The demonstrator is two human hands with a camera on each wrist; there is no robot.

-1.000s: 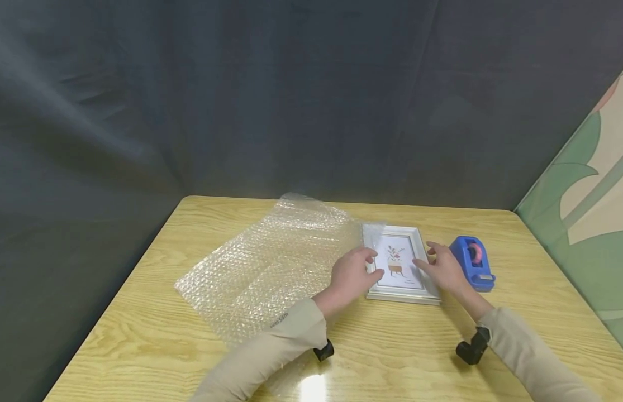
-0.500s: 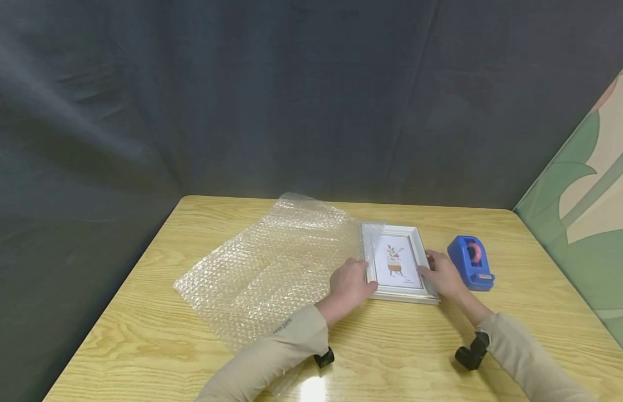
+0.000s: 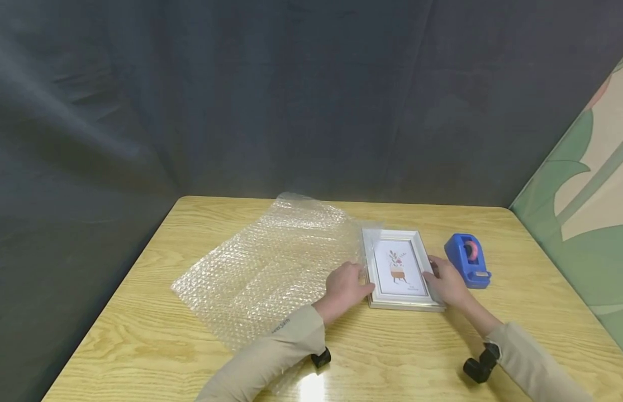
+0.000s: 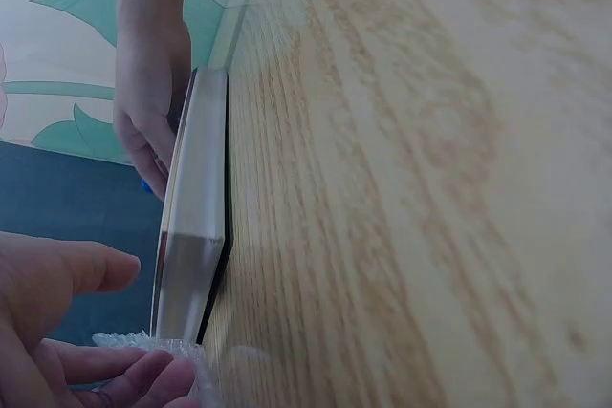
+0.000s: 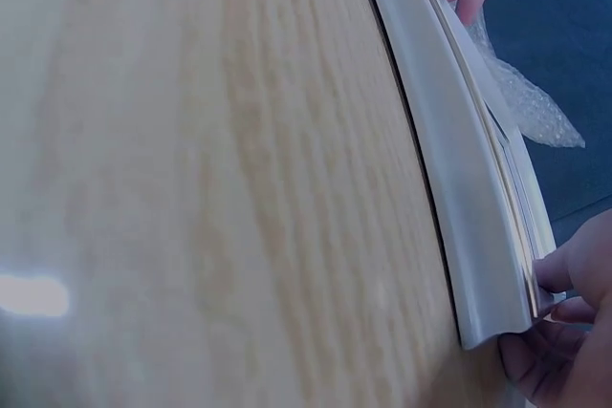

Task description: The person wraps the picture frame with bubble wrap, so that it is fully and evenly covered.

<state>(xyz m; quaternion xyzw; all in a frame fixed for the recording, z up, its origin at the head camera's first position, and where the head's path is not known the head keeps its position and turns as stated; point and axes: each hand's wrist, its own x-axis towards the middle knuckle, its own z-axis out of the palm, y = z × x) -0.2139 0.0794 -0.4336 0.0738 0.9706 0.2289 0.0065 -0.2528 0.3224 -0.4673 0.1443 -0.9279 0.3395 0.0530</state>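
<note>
A white picture frame [image 3: 398, 271] with a plant-in-a-pot print lies on the table, its left edge at a sheet of bubble wrap [image 3: 271, 262]. My right hand [image 3: 448, 282] grips the frame's right edge, thumb on top and fingers against the outer side, as the right wrist view shows. My left hand [image 3: 343, 287] is at the frame's left edge, over the wrap. In the left wrist view its thumb stands apart from the frame, while its loosely bent fingers [image 4: 143, 375] touch the wrap's corner [image 4: 143, 341].
A blue tape dispenser [image 3: 467, 261] with a pink roll stands just right of the frame. The wooden table [image 3: 140, 312] ends at dark fabric [image 3: 311, 100] behind and at left, and at a leaf-patterned panel [image 3: 593, 223] on the right.
Both hands have lowered to the frame's side edges. The frame has shifted slightly right and nearer, and the right hand has closed on its edge. The bubble wrap lies much as before.
</note>
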